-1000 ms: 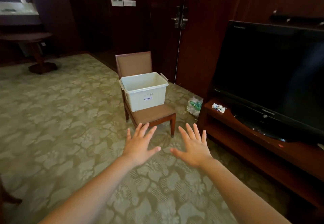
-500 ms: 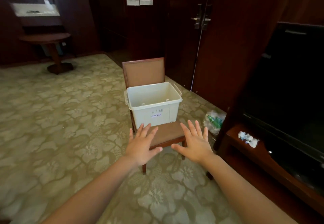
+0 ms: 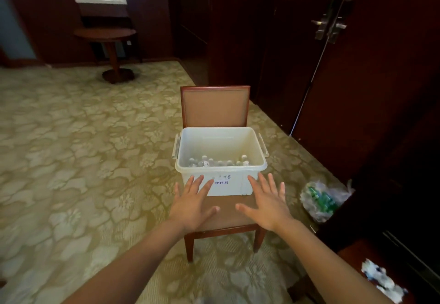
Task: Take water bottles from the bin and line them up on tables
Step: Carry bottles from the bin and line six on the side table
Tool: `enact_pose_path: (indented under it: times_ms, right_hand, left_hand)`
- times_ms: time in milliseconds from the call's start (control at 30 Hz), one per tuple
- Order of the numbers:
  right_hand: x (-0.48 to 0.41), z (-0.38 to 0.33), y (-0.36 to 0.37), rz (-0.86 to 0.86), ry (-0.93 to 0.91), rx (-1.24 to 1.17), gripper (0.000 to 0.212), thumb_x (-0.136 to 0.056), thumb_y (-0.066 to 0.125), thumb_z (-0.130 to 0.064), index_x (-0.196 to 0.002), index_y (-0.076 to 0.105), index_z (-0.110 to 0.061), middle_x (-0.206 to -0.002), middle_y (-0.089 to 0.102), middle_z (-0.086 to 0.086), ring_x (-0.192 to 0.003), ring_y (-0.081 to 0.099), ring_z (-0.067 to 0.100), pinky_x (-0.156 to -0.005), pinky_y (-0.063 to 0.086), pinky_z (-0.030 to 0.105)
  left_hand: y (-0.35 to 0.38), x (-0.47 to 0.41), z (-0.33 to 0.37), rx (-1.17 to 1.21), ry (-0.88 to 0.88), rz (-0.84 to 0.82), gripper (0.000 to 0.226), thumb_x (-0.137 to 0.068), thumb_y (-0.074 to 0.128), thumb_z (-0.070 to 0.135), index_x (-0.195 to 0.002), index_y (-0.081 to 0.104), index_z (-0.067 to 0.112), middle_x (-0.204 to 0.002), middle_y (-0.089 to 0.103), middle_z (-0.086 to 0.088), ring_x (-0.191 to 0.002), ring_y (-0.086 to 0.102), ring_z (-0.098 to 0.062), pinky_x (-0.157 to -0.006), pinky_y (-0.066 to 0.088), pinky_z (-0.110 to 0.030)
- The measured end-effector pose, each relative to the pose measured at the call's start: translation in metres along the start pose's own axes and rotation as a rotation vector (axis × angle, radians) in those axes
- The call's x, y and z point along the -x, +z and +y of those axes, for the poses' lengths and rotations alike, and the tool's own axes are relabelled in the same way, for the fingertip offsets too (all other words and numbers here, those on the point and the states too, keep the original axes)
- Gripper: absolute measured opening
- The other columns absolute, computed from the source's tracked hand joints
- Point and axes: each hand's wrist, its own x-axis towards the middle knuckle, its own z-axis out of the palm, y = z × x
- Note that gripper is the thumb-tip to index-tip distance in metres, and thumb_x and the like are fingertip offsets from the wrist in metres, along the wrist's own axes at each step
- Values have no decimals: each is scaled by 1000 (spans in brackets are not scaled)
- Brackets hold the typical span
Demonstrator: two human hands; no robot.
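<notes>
A white bin [image 3: 220,161] with water bottles [image 3: 219,162] at its bottom sits on a brown chair [image 3: 214,106] over patterned carpet [image 3: 71,149], beside dark wood walls. The left hand [image 3: 191,205] and right hand [image 3: 267,205] hover before it, fingers spread wide, holding nothing. A round table [image 3: 104,33] stands far back.

The carpet [image 3: 71,149] is olive-gold with a paler, cream floral pattern all over. The bin [image 3: 234,190] is milky white with blue handwriting on its front, and the water bottles [image 3: 219,162] in it look clear with white caps. The chair [image 3: 214,108] has a reddish-brown wood frame and tan upholstery, the door [image 3: 333,77] is dark red-brown, and the plastic bag [image 3: 321,199] is clear over green.
</notes>
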Motion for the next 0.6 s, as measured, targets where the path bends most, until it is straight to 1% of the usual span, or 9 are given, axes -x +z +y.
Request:
enact_pose_path:
  times_ms: [233, 433, 500, 600]
  right_hand:
    - [-125, 29, 7, -21, 6, 29, 96, -85, 37, -79, -158, -3, -32, -166, -15, 1, -149, -26, 27, -114, -21, 55]
    - [-256, 40, -4, -118, 30, 11, 94, -88, 39, -75, -158, -3, -30, -166, -16, 2, -149, -25, 27, -116, -19, 52]
    - [-296, 41, -5, -145, 47, 3, 93, -89, 40, -74, -159, -3, -29, -166, -16, 2, -150, -23, 27, -117, -17, 50]
    - [-343, 47, 3, -199, 86, -42, 93, -90, 44, -70, -158, -4, -30, -166, -15, 3, -152, -18, 28, -121, -10, 48]
  left_hand:
    - [13, -126, -19, 11, -24, -31, 79, -91, 37, 68, -154, 1, 37, -164, -6, 4, -150, -13, -20, -118, -9, -53]
    - [13, -256, -52, 32, -26, -74, 76, -93, 35, 67, -154, 2, 37, -164, -5, 4, -150, -12, -21, -117, -10, -53]
    - [10, -293, -64, 31, -27, -92, 75, -93, 34, 66, -154, 2, 36, -164, -4, 3, -150, -10, -22, -117, -9, -53]
    - [16, -340, -82, 20, -37, -152, 77, -92, 34, 67, -154, 2, 35, -164, -4, 4, -151, -9, -22, -118, -7, -52]
